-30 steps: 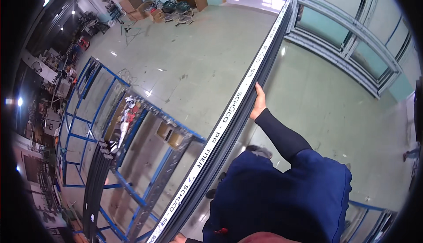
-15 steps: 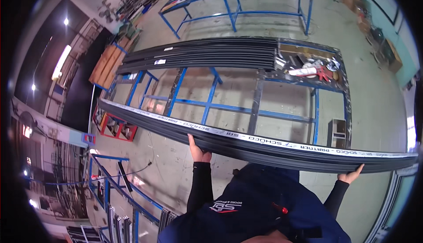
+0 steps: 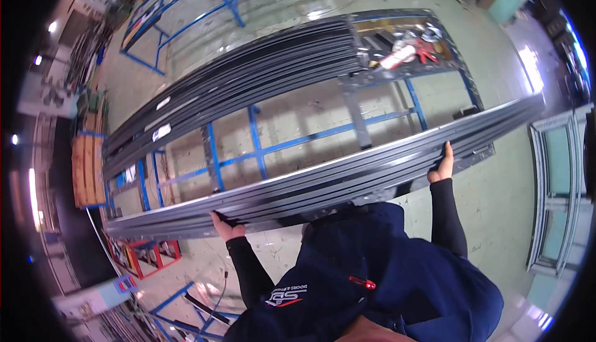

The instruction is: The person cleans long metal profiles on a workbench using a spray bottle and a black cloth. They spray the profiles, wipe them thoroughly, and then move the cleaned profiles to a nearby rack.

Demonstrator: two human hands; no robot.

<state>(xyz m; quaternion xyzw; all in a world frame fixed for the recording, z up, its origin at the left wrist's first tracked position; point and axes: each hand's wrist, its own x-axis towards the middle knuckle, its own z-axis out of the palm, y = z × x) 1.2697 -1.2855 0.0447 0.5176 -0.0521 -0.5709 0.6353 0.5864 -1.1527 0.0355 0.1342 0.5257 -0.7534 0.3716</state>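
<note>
A long dark grey grooved metal profile (image 3: 335,177) stretches across the front of the bench, its right end farther away than its left. My left hand (image 3: 230,227) is closed on its near edge left of centre, thumb up against the grooved face. My right hand (image 3: 442,165) grips the same edge toward the right end, with the thumb also on the face. The fingers of both hands are mostly hidden under the profile. Beyond it, more long dark profiles (image 3: 242,84) lie side by side on the bench, two small white labels on them.
The bench has a blue metal frame (image 3: 304,138) with open gaps. At its far right a tray section holds a white-and-red tube (image 3: 397,58), a red tool (image 3: 426,51) and loose bits. A red rack (image 3: 149,260) stands at lower left, a framed window unit (image 3: 555,193) at right.
The profile has swung, its right end going away from me and its left end nearer. Its white printed strip has turned out of sight. Both hands keep their hold, and the view has turned.
</note>
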